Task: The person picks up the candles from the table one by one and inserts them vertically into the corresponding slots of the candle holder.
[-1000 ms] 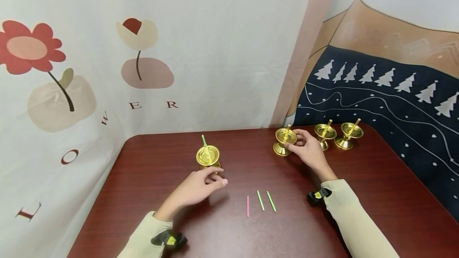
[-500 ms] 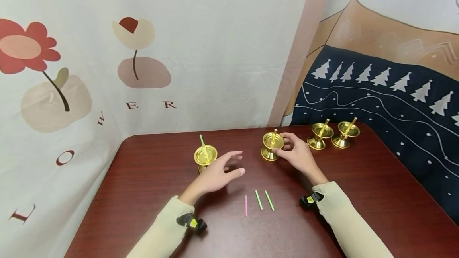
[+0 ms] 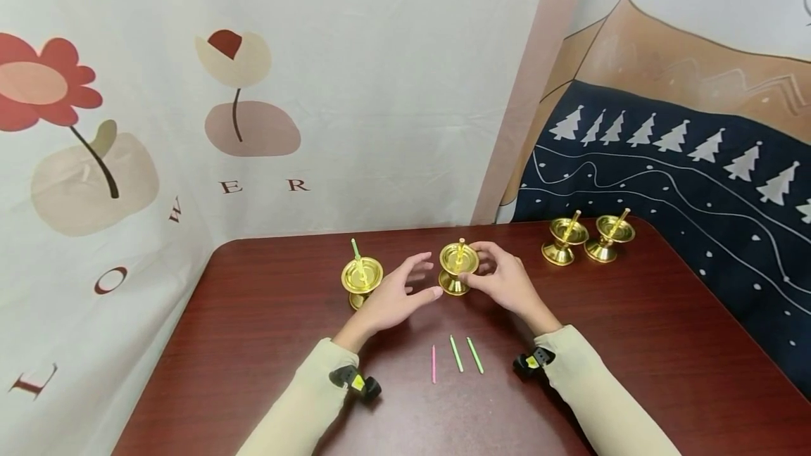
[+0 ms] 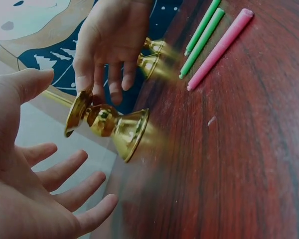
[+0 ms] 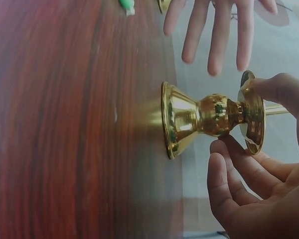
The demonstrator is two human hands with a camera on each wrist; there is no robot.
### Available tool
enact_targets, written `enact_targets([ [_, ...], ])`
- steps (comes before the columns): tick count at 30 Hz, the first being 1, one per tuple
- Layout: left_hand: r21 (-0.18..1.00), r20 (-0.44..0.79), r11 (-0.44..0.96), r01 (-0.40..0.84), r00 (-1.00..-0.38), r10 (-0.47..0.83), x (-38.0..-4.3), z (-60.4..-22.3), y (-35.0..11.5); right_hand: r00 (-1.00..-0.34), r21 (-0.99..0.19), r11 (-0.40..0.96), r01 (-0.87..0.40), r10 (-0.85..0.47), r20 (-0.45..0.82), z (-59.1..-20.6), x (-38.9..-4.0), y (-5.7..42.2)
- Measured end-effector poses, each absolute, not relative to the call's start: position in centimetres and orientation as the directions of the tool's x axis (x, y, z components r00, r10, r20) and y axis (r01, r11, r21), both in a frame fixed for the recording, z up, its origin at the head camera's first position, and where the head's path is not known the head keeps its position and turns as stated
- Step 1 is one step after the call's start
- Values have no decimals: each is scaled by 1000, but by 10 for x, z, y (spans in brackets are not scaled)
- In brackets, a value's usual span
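My right hand (image 3: pixel 507 281) grips a brass candle holder (image 3: pixel 453 284) by its dish, thumb on the near side and fingers behind; a thin spike (image 5: pixel 275 109) rises from the dish. Whether its base touches the table, I cannot tell. My left hand (image 3: pixel 394 295) is spread just left of this holder, fingers apart from it and holding nothing. Behind the left hand stands a second brass holder (image 3: pixel 350 277) with a green candle (image 3: pixel 356 250) upright in it, its foot partly hidden. A pink candle (image 3: pixel 434 364) and two green candles (image 3: pixel 457 354) lie in front of the hands.
Two more brass candle holders (image 3: pixel 602 250) with bare spikes stand at the back right of the dark red wooden table (image 3: pixel 633 343). A printed cloth (image 3: pixel 380 90) hangs along the table's back edge, and another patterned cloth (image 3: pixel 671 181) hangs at the right.
My right hand has carried the holder leftward, away from the two at the right. My left hand has moved right from the green-candle holder towards it.
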State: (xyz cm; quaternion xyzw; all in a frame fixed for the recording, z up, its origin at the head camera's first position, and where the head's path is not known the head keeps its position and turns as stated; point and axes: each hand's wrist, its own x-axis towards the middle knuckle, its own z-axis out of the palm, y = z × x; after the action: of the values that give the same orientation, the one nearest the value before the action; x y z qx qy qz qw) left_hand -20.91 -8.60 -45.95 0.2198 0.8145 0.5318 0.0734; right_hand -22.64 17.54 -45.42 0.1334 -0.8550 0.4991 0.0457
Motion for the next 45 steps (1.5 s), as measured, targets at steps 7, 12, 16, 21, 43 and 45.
enact_targets([
  [7,905,109,336,262,-905,412,-209,-460,-83,-950,-854,429,-296,-226,216,-458,-223,165],
  [12,908,102,332,254,-905,413,-208,-461,-84,-938,-842,430,-327,-259,232,-458,-222,157],
  [16,915,106,317,250,-907,408,-209,-462,-85,-925,-832,425,-357,-283,252,-455,-219,152],
  [21,925,99,302,233,-911,399,-208,-462,-84,-913,-815,431,-387,-303,274,-453,-216,148],
  [43,912,111,329,244,-920,375,-205,-464,-85,-912,-777,489,-396,-309,270,-453,-219,157],
  [45,903,112,352,249,-924,366,-205,-464,-85,-906,-758,507,-411,-322,275,-453,-219,157],
])
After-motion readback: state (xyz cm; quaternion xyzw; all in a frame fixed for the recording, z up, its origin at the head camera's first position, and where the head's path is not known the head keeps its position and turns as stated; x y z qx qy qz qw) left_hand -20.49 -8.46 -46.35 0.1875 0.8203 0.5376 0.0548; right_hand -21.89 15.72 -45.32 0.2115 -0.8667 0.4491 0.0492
